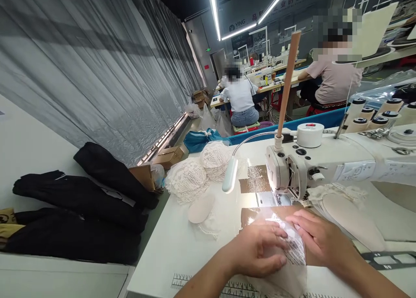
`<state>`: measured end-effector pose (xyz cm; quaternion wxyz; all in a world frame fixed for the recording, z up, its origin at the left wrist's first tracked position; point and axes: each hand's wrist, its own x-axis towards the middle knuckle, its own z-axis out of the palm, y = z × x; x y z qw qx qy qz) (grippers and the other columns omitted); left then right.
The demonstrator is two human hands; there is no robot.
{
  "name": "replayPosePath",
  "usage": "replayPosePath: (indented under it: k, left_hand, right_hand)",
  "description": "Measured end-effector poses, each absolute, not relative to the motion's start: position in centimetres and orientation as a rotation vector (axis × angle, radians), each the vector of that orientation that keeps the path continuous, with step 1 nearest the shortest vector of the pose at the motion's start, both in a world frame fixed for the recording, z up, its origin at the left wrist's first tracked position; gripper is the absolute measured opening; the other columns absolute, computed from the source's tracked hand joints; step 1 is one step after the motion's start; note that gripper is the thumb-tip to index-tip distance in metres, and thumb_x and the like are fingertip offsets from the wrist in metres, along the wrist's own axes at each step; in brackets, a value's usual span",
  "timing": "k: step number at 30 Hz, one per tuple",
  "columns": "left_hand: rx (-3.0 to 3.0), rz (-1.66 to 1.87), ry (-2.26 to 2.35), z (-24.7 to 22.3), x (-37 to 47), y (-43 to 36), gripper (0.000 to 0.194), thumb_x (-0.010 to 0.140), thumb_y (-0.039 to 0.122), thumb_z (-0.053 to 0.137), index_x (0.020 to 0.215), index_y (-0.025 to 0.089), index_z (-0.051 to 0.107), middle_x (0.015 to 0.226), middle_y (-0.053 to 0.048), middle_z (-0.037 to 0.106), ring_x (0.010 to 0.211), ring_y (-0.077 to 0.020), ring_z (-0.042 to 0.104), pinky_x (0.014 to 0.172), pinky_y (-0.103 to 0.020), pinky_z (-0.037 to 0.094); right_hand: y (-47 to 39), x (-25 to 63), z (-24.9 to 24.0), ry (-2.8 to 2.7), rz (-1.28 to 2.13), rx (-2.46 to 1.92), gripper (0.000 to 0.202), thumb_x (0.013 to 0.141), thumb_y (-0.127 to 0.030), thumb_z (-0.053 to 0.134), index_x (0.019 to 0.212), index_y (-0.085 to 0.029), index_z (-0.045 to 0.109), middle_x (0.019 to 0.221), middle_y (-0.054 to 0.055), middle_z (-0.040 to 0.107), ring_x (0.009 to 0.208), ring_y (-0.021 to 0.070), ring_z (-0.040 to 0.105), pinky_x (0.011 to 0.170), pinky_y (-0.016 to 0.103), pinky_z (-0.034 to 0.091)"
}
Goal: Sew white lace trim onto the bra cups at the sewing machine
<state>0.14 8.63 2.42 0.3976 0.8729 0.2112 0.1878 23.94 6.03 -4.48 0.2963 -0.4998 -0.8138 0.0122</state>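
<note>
A white lace piece with sheer fabric (294,246) lies between my hands, in front of the sewing machine's needle area. My left hand (261,248) rests over its left side, fingers curled onto the lace and the thumb lower down. At the upper right edge, my right hand (316,235) pinches the fabric between fingertips and thumb. The sewing machine (282,166) stands just beyond, its lamp lighting the metal needle plate (268,199). The needle itself is hard to make out.
Lace cup bundles (188,179) and a beige oval pad (200,209) lie left on the white table (162,246). Further pads (351,218) lie right, under the machine arm. Thread cones (359,124) stand behind. A ruler strip (240,287) runs along the front. Two people sit beyond.
</note>
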Motion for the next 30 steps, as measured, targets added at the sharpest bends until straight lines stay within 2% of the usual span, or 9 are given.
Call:
replayPosePath:
  k: [2, 4, 7, 10, 16, 20, 25, 30]
  left_hand:
    - [2.219, 0.572, 0.714, 2.7, 0.6, 8.1, 0.032, 0.087, 0.033, 0.052, 0.113, 0.019, 0.065, 0.123, -0.010, 0.064, 0.115, -0.0213, 0.058, 0.103, -0.035, 0.043]
    - [2.293, 0.524, 0.832, 2.5, 1.3, 8.2, 0.034, 0.087, 0.030, 0.052, 0.116, 0.017, 0.063, 0.124, -0.012, 0.062, 0.115, -0.0225, 0.057, 0.101, -0.036, 0.046]
    - [2.461, 0.371, 0.824, 1.7, 2.5, 9.1, 0.037, 0.085, 0.029, 0.054, 0.119, 0.015, 0.062, 0.127, -0.012, 0.061, 0.118, -0.0246, 0.055, 0.104, -0.037, 0.044]
    - [2.553, 0.279, 0.827, 1.1, 3.3, 10.1, 0.041, 0.086, 0.030, 0.052, 0.123, 0.015, 0.059, 0.132, -0.011, 0.057, 0.120, -0.0244, 0.053, 0.107, -0.036, 0.041]
    - [2.606, 0.236, 0.971, 1.1, 3.1, 10.9, 0.054, 0.085, 0.035, 0.051, 0.135, 0.015, 0.049, 0.140, -0.012, 0.051, 0.118, -0.0312, 0.050, 0.101, -0.049, 0.044]
    - [2.649, 0.215, 0.982, 0.7, 2.9, 11.8, 0.053, 0.086, 0.035, 0.048, 0.135, 0.016, 0.049, 0.142, -0.011, 0.050, 0.114, -0.0300, 0.052, 0.097, -0.048, 0.046]
    - [2.708, 0.187, 0.888, 0.2, 2.7, 13.6, 0.056, 0.085, 0.036, 0.049, 0.136, 0.013, 0.048, 0.143, -0.013, 0.049, 0.123, -0.0292, 0.048, 0.103, -0.047, 0.041]
    - [2.754, 0.141, 0.781, 0.5, 2.5, 15.2, 0.060, 0.085, 0.035, 0.049, 0.140, 0.013, 0.044, 0.146, -0.013, 0.046, 0.127, -0.0296, 0.046, 0.106, -0.048, 0.038]
  right_hand:
    - [6.0, 23.8, -4.3, -2.175, 0.056, -1.322, 0.030, 0.095, -0.021, 0.034, 0.105, -0.024, 0.062, 0.098, 0.003, 0.064, 0.083, 0.0128, 0.061, 0.070, 0.025, 0.050]
    - [6.0, 23.7, -3.9, -2.202, 0.062, -1.316, 0.030, 0.093, -0.019, 0.035, 0.107, -0.024, 0.062, 0.095, 0.003, 0.063, 0.081, 0.0132, 0.060, 0.068, 0.025, 0.049]
    - [6.1, 23.5, -3.6, -2.248, 0.031, -1.332, 0.032, 0.089, -0.016, 0.038, 0.110, -0.023, 0.062, 0.086, 0.003, 0.060, 0.074, 0.0151, 0.057, 0.061, 0.026, 0.045]
    - [6.2, 23.3, -3.6, -2.248, -0.041, -1.394, 0.035, 0.085, -0.012, 0.038, 0.104, -0.024, 0.064, 0.079, 0.003, 0.056, 0.072, 0.0186, 0.054, 0.059, 0.029, 0.041]
    - [6.7, 22.9, -4.2, -2.195, -0.124, -1.473, 0.038, 0.081, -0.006, 0.039, 0.101, -0.023, 0.065, 0.082, 0.003, 0.062, 0.074, 0.0184, 0.056, 0.064, 0.030, 0.040]
    - [7.1, 22.5, -3.9, -2.176, -0.168, -1.503, 0.040, 0.081, -0.004, 0.040, 0.104, -0.023, 0.066, 0.083, 0.003, 0.066, 0.068, 0.0164, 0.055, 0.063, 0.029, 0.039]
    - [7.4, 22.1, -2.9, -2.179, -0.222, -1.543, 0.038, 0.081, -0.003, 0.039, 0.098, -0.022, 0.066, 0.077, 0.003, 0.066, 0.056, 0.0159, 0.051, 0.053, 0.030, 0.034]
    - [7.5, 21.7, -2.6, -2.175, -0.248, -1.581, 0.041, 0.079, -0.002, 0.036, 0.100, -0.021, 0.067, 0.076, 0.004, 0.066, 0.053, 0.0163, 0.051, 0.049, 0.031, 0.031]
